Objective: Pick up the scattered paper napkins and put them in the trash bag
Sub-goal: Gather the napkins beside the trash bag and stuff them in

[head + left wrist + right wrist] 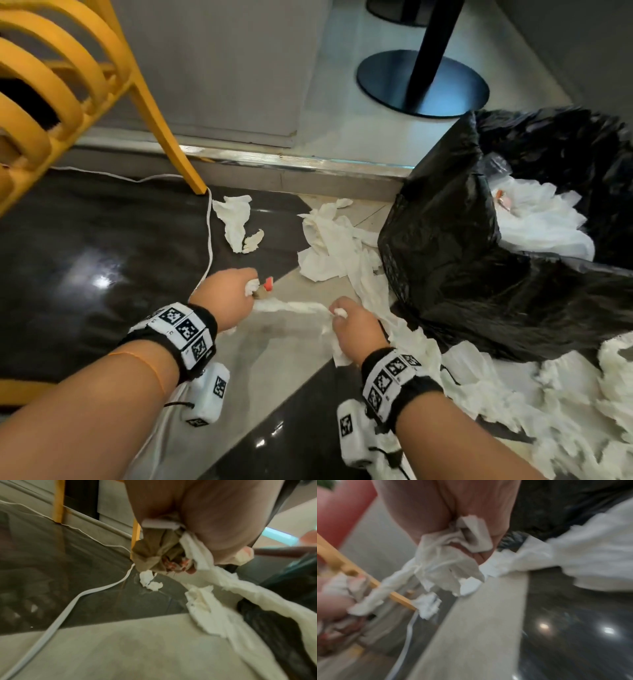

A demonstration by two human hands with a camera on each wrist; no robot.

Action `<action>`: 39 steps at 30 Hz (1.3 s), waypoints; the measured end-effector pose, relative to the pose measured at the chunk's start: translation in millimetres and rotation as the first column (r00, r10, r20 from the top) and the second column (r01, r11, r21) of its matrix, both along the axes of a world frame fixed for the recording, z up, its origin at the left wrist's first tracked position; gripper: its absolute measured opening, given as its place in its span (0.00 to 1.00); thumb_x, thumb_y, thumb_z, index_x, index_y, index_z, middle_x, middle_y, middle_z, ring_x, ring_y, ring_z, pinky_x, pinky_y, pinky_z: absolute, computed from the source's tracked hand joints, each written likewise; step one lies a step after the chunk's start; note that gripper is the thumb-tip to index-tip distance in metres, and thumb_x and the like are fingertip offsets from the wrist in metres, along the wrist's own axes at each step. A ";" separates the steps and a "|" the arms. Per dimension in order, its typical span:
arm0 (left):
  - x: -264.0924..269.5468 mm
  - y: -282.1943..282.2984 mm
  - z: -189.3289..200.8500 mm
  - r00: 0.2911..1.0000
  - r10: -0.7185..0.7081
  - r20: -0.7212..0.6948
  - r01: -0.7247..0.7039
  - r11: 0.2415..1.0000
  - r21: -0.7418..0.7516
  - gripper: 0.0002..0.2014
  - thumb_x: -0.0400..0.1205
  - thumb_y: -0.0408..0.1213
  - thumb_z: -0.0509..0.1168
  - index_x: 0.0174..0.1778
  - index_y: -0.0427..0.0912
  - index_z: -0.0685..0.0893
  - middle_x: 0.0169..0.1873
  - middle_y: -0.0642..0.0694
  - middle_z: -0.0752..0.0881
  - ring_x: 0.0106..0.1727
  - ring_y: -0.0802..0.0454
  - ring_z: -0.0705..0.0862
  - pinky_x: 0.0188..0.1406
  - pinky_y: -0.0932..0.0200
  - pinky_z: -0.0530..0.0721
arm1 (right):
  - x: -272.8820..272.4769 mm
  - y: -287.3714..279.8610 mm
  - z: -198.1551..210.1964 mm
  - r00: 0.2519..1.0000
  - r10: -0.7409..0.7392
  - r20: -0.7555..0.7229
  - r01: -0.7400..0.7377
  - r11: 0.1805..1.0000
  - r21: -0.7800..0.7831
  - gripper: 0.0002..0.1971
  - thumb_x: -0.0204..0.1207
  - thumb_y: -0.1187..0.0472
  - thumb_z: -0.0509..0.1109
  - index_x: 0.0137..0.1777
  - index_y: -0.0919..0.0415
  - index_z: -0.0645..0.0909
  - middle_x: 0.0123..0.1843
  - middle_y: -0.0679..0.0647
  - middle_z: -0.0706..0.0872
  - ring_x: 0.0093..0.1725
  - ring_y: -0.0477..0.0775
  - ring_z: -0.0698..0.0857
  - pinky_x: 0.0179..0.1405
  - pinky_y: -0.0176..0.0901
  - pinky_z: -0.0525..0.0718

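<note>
Left hand [224, 296] and right hand [356, 329] gripping one twisted napkin [291, 306], trash bag [479, 274] lying beside, cable [209, 236] and chair [68, 85] crowding left.

Head view is sharp and evenly lit, edges bowed. Glare spots the dark floor [102, 281] at 9 o'clock. Both wrist views are motion-blurred.

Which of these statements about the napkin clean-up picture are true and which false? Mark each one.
1. Both hands hold napkin paper. True: the left hand and right hand each grip one end of a twisted napkin.
2. The trash bag is white. False: it is black.
3. The bag already holds napkins. True: white paper lies inside.
4. The floor is cleared of napkins. False: a napkin lies by the yellow chair leg.
5. A cable lies on the floor. True.
</note>
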State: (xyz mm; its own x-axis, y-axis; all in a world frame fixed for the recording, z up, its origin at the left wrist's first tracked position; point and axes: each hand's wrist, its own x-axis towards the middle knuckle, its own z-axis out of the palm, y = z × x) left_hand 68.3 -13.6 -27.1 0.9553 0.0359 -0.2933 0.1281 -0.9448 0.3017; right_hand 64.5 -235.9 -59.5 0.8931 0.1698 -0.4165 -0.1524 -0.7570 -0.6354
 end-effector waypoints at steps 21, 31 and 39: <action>124.2 -352.4 203.4 0.802 -0.567 0.187 0.573 0.819 0.025 0.37 0.74 0.67 0.60 0.70 0.42 0.70 0.69 0.37 0.73 0.69 0.38 0.72 0.70 0.42 0.70 | 78.5 -261.5 235.0 0.591 -0.675 0.441 0.496 0.736 0.461 0.12 0.71 0.58 0.63 0.53 0.59 0.77 0.41 0.49 0.77 0.46 0.55 0.77 0.41 0.47 0.73; 157.5 -175.9 126.3 0.810 -0.536 0.238 0.529 0.843 0.101 0.18 0.81 0.50 0.61 0.60 0.42 0.79 0.61 0.38 0.81 0.62 0.39 0.78 0.63 0.45 0.77 | 120.7 -239.1 189.9 0.774 -0.340 0.535 0.496 0.850 -0.178 0.30 0.73 0.47 0.67 0.72 0.59 0.67 0.72 0.67 0.69 0.71 0.68 0.70 0.72 0.57 0.69; 145.8 31.6 7.3 0.975 -0.132 -0.180 0.190 0.914 0.359 0.15 0.78 0.46 0.63 0.58 0.44 0.80 0.63 0.40 0.79 0.62 0.37 0.78 0.62 0.43 0.80 | 136.3 -153.1 205.2 0.702 -0.126 0.701 0.472 0.820 -0.325 0.29 0.66 0.38 0.60 0.63 0.55 0.74 0.56 0.65 0.84 0.55 0.71 0.83 0.57 0.67 0.83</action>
